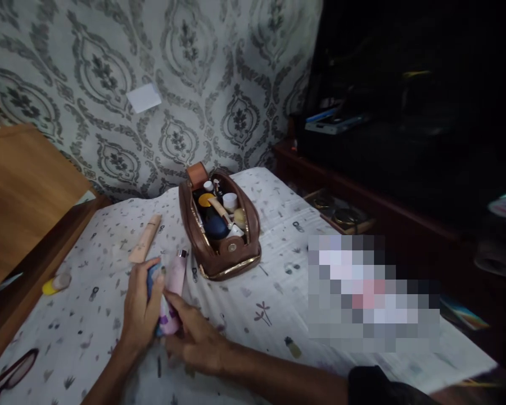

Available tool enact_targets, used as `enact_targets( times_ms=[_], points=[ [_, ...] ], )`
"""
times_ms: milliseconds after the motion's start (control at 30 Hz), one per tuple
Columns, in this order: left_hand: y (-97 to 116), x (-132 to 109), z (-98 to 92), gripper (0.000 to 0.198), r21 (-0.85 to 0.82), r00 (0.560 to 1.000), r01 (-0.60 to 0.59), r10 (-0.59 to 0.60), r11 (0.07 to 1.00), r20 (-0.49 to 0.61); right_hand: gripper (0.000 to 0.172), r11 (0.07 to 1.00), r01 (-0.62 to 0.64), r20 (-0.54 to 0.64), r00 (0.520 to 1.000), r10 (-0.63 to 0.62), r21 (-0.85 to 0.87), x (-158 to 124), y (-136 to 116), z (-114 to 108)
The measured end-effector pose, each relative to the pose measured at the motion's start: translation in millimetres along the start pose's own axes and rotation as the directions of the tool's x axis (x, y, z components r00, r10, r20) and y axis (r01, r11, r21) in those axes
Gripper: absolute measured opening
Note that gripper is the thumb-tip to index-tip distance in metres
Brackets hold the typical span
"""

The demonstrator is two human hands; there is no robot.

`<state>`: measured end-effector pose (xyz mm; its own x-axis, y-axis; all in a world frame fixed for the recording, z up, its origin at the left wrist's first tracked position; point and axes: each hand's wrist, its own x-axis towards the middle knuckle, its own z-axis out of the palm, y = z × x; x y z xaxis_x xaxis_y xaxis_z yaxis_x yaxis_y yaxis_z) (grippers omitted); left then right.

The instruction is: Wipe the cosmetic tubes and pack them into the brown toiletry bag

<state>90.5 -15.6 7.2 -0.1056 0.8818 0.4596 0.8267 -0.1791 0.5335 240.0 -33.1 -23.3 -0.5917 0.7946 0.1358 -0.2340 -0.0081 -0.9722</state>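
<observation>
Printed bedsheet point(278, 315) under damask wallpaper fills the view. Near its front edge, the left hand point(141, 306) is curled shut round a blue tube point(153, 277), with a pink tube point(176, 275) pressed alongside. The right hand point(198, 337) lies half-curled, fingertips against the pink tube's lower end; its grip is unclear. At two o'clock stands an open brown pouch point(236, 247), crammed full. At eleven o'clock lies a beige tube point(145, 239). Bunched so loosely, the pink tube could well slip out and roll.

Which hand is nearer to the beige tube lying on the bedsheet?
Left. The left hand, holding a blue item, is just below the beige tube, not touching it. The right hand lies farther off, lower and to the right.
</observation>
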Motion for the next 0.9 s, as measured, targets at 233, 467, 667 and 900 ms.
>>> enact_targets(
  times_ms=[233,467,667,900],
  points=[
    [-9.7,22.6,-4.5,0.051,-0.106,0.994,0.111,-0.109,0.988,0.022,0.073,0.979,-0.103,0.031,0.995,0.099,0.178,4.5,8.3,4.4],
    [-7.6,28.2,-2.4,0.063,-0.366,0.944,0.305,-0.329,0.879,-0.004,0.099,0.746,-0.302,0.124,0.950,0.286,0.593,14.9,8.4,9.3],
    [8.7,30.5,3.4,0.062,-0.757,0.851,0.422,-0.505,0.498,0.142,0.079,0.515,-0.377,0.258,0.922,0.289,0.770,17.4,16.3,12.8],
    [13.0,31.1,5.9,0.049,-0.844,0.753,0.469,-0.616,0.258,0.230,0.091,0.713,-0.409,0.134,0.902,0.411,0.570,14.9,17.9,7.2]
  ],
)
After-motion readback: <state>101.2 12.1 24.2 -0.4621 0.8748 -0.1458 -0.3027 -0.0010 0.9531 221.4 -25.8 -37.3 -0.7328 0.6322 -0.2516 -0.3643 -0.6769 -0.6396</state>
